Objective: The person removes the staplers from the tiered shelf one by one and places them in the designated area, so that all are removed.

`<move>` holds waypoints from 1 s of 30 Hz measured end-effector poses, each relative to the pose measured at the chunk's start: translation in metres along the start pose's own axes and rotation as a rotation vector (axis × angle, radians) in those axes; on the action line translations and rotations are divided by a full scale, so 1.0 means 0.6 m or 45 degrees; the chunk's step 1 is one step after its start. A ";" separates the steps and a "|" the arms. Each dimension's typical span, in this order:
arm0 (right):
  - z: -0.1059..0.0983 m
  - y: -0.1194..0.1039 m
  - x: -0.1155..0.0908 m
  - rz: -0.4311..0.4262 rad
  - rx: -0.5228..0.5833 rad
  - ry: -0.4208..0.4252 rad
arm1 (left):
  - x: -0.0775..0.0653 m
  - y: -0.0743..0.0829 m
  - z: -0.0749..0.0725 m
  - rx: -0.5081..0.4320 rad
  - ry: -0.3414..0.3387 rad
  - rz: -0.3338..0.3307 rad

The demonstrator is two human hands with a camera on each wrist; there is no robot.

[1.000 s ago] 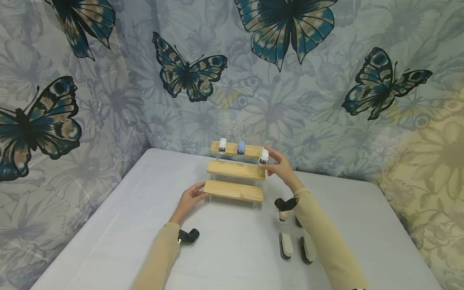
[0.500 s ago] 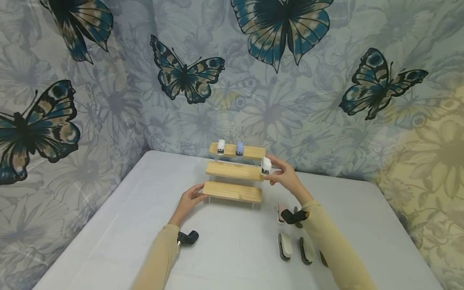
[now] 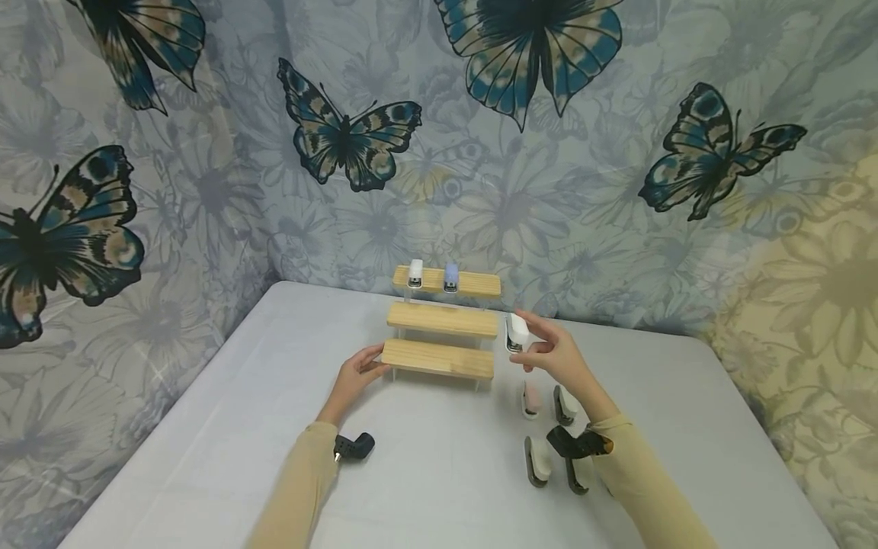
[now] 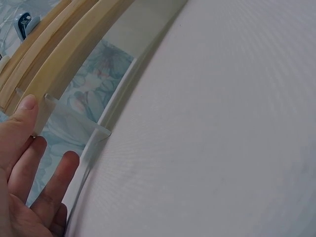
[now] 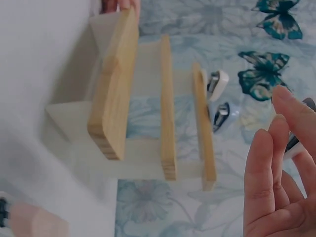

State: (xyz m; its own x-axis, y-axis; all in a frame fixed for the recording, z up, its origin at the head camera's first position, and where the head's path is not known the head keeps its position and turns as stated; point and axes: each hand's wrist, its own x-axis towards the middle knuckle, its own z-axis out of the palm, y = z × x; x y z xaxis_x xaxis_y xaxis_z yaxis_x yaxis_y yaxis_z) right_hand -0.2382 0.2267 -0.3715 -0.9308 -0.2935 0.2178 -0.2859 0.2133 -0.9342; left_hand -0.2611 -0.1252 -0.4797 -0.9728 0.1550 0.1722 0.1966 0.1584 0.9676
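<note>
A three-tier wooden display shelf (image 3: 439,358) with clear supports stands on the white table. My left hand (image 3: 353,377) grips the left end of its lowest board, and in the left wrist view the thumb (image 4: 28,106) lies on the board's edge. To the right of the shelf, my right hand (image 3: 559,358) pinches a small white stapler (image 3: 517,332) between thumb and fingers, in the air. My own fingers mostly hide that stapler in the right wrist view. On the top board sit another white stapler (image 3: 415,273) and a lavender stapler (image 3: 450,277).
Several more small staplers lie at the right front, among them a pink stapler (image 3: 531,399), a dark-based pale stapler (image 3: 565,405) and a cream stapler (image 3: 538,461). The right wrist camera and sleeve overlap some of them. Butterfly-patterned cloth (image 3: 343,229) hangs behind the table.
My right hand has drawn the white stapler away from the top board's right end, down and to the right, clear of the shelf. The left hand has stayed on the lowest board.
</note>
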 end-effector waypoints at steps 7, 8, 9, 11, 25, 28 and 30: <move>0.008 -0.001 -0.069 0.009 0.024 -0.026 | -0.001 -0.006 0.004 -0.018 -0.012 -0.014; 0.010 -0.007 -0.080 0.015 0.026 -0.030 | 0.002 -0.013 0.004 -0.017 -0.008 -0.011; 0.011 -0.008 -0.089 0.003 0.025 -0.037 | 0.004 -0.020 0.004 -0.014 -0.006 -0.007; 0.013 -0.008 -0.108 -0.040 0.023 -0.052 | 0.009 -0.031 0.002 -0.014 -0.007 0.005; 0.042 0.008 -0.246 0.103 0.087 -0.007 | 0.001 -0.003 -0.002 0.043 0.017 0.009; 0.047 0.020 -0.268 0.270 0.123 0.001 | 0.005 -0.014 -0.002 0.021 0.008 0.028; 0.050 0.032 -0.284 0.355 0.156 -0.006 | 0.010 -0.025 -0.002 0.004 0.002 0.025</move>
State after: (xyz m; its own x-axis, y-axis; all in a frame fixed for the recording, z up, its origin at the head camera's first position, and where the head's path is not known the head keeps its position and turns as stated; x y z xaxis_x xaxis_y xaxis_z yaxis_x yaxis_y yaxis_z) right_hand -0.0783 0.2527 -0.4349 -0.9683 -0.2441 -0.0528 0.0102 0.1727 -0.9849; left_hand -0.2703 -0.1279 -0.4932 -0.9690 0.1562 0.1915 0.2159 0.1581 0.9635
